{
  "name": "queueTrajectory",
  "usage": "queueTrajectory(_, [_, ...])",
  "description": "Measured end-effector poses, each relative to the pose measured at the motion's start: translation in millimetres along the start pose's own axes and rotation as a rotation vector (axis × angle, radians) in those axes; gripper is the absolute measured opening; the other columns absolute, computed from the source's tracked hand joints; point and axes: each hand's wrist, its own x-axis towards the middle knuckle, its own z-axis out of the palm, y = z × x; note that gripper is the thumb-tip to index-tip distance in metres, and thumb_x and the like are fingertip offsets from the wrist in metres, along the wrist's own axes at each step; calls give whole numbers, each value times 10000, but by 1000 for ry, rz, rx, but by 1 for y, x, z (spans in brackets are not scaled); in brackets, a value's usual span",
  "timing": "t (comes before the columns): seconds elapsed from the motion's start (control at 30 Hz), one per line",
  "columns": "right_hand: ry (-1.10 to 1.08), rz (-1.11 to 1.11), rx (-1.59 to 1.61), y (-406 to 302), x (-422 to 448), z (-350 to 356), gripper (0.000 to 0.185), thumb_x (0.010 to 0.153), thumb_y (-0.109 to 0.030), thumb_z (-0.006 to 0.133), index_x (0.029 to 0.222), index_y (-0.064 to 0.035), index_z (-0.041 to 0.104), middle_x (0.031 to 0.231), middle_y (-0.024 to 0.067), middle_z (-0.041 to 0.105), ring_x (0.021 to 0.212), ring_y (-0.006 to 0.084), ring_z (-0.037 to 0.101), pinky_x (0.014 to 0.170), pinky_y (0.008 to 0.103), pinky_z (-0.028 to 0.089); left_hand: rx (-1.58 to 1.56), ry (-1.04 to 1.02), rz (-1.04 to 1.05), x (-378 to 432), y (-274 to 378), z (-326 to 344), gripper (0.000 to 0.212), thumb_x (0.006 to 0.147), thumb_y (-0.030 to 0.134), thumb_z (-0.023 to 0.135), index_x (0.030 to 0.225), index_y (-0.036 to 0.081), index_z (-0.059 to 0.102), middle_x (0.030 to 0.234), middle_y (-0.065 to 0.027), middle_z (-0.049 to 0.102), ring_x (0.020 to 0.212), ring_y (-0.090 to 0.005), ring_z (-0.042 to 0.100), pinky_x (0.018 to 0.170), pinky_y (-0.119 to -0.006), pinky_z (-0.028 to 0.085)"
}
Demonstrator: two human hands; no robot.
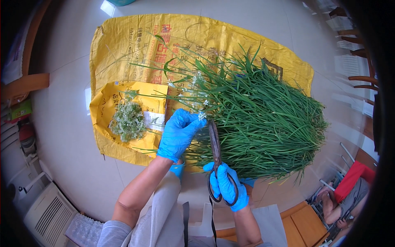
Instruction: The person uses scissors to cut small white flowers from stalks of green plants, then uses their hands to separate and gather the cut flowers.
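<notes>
Both hands wear blue disposable gloves. My left hand (182, 131) pinches a white flower head (201, 115) of a garlic chive between its fingertips. In my right hand (227, 183) are old metal scissors (215, 145), their blades pointing up towards the flower and looking closed together. A large heap of green garlic chives (265, 120) lies on a yellow woven sack (129, 49), its cut ends to the right. More white flowers show at the heap's left end, above my left hand. To the left, a pile of clipped flower heads (128, 122) lies on a yellow plastic bag (101, 108).
The sack lies on a pale tiled floor (77, 129). Wooden furniture (31, 85) stands at the far left and a white vented appliance (51, 213) at the lower left. At the lower right are an orange wooden surface (304, 223) and another person (348, 197), seated.
</notes>
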Motion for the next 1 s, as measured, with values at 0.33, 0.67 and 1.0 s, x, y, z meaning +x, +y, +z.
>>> queueTrajectory(0.33, [52, -92, -105, -5, 1, 2, 418, 924, -350, 328, 997, 19, 511, 520, -19, 427, 410, 48, 376, 387, 178, 311, 31, -4, -6, -1, 1, 1, 151, 756, 68, 640, 727, 63, 492, 679, 5, 558, 645, -61, 503, 626, -213, 424])
queueTrajectory(0.67, [63, -150, -260, -1, 2, -2, 366, 920, -301, 372, 1024, 26, 501, 535, -31, 411, 426, 40, 367, 403, 174, 296, -26, 56, -13, -9, 12, -13, 89, 760, 49, 616, 747, 52, 528, 719, -11, 575, 700, -81, 528, 676, -229, 431])
queueTrajectory(1.0, [43, 266, 711, 27, -9, -22, 377, 892, -209, 438, 1226, -52, 368, 672, -17, 400, 529, 34, 396, 413, 153, 335, 282, 575, 222, -54, -6, -164, 148, 771, 9, 610, 908, 53, 576, 814, 15, 495, 731, -60, 483, 700, -201, 409])
